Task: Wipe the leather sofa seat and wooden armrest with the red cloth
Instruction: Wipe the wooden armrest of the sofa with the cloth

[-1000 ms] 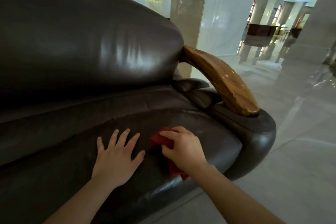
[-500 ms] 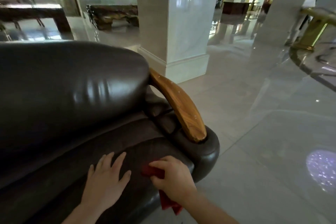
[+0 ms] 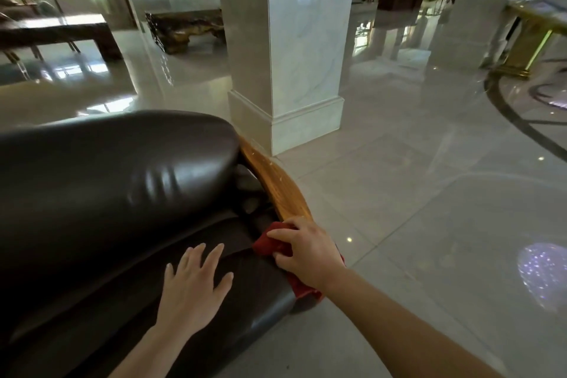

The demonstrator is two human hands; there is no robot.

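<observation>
Right hand: you're clamped on the red cloth; sweep it up the wooden armrest.
Left hand: spread flat, bracing on the seat.

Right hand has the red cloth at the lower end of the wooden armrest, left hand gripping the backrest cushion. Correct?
Not quite. In the head view the left hand lies flat, fingers spread, on the seat cushion, not gripping the backrest. The right hand does hold the red cloth at the wooden armrest's lower end.

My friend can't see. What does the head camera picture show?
A right hand presses a red cloth at the low end of a sofa's wooden armrest. The left hand lies flat on the dark leather seat.
</observation>
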